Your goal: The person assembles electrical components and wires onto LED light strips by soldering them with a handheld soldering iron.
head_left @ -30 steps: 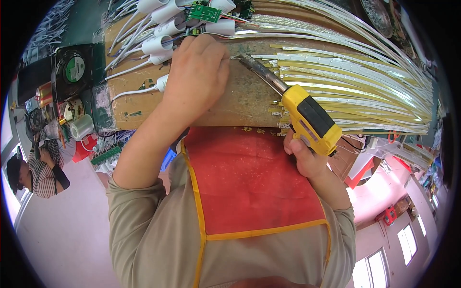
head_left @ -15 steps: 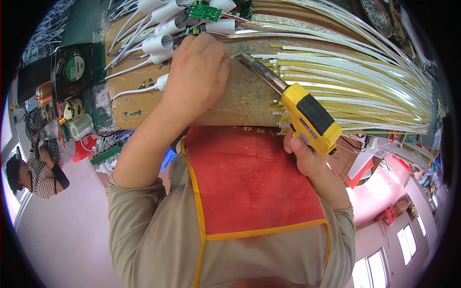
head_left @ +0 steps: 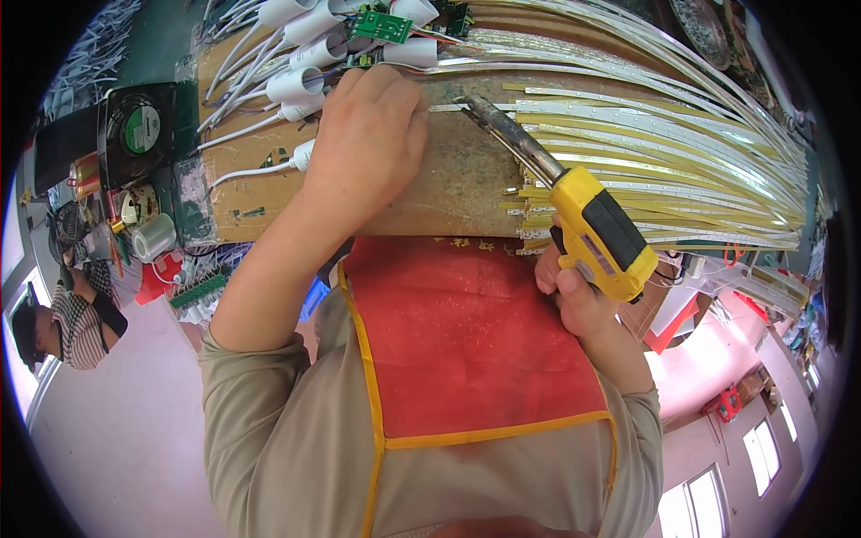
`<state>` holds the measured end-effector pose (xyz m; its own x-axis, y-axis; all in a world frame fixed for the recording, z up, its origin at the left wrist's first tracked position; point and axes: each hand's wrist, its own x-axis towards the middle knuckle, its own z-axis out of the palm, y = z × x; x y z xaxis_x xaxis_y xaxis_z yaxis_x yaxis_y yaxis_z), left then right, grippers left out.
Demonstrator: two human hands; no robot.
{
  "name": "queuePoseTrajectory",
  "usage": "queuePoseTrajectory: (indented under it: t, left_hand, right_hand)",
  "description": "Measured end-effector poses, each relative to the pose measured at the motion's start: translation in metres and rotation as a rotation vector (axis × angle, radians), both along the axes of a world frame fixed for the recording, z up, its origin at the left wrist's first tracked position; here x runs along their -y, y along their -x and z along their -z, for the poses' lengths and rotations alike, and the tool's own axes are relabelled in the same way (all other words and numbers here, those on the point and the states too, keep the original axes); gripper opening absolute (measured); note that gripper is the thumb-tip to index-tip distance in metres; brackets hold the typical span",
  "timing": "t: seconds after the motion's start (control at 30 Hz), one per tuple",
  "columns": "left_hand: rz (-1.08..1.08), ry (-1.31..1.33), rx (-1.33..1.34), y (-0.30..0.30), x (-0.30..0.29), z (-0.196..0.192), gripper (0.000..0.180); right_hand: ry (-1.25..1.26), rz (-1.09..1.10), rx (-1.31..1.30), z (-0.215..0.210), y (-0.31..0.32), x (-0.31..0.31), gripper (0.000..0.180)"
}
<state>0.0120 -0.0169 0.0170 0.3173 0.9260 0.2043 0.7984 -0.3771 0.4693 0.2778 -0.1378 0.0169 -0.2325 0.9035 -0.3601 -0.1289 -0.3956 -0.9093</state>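
Observation:
My left hand (head_left: 372,134) rests over the board with fingers curled down and closed; what they hold is hidden beneath them. Beside its fingertips lie white plastic tubes (head_left: 296,84) with white cords, and one white cord end piece (head_left: 303,156) shows next to the wrist. My right hand (head_left: 578,291) is closed around the grip of a yellow and black soldering gun (head_left: 601,229). Its metal barrel points up and left, the tip close to a thin light strip (head_left: 446,108) that runs from near my left hand toward the right; contact cannot be made out.
Many flat yellow-white LED strips (head_left: 664,161) fan across the right of the brown work board (head_left: 457,193). A green circuit board (head_left: 383,27) sits on the tubes. At left stand a black fan (head_left: 139,130) and a clear tape roll (head_left: 153,235). Another person (head_left: 81,323) is at far left.
The soldering gun has moved right and slightly down in my right hand, its tip farther from my left hand. My left hand stays nearly where it was.

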Motion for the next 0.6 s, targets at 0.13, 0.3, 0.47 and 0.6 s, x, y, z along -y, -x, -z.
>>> queuePoseTrajectory:
  t: [0.13, 0.3, 0.47, 0.6]
  left_hand:
    - [-0.002, 0.001, -0.005, 0.0, 0.0, 0.0, 0.008]
    - [0.001, 0.011, -0.007, -0.001, -0.001, -0.002, 0.008]
    - [-0.01, 0.008, -0.008, -0.001, 0.0, -0.003, 0.007]
    - [-0.002, 0.026, -0.01, -0.001, -0.001, -0.004, 0.007]
  right_hand:
    - [-0.015, 0.014, -0.004, -0.003, -0.006, 0.0, 0.072]
    - [-0.039, 0.111, -0.087, -0.016, -0.004, -0.005, 0.072]
    - [-0.188, 0.188, -0.098, -0.016, -0.008, -0.013, 0.07]
    - [-0.178, 0.213, -0.125, -0.018, -0.014, -0.016, 0.069]
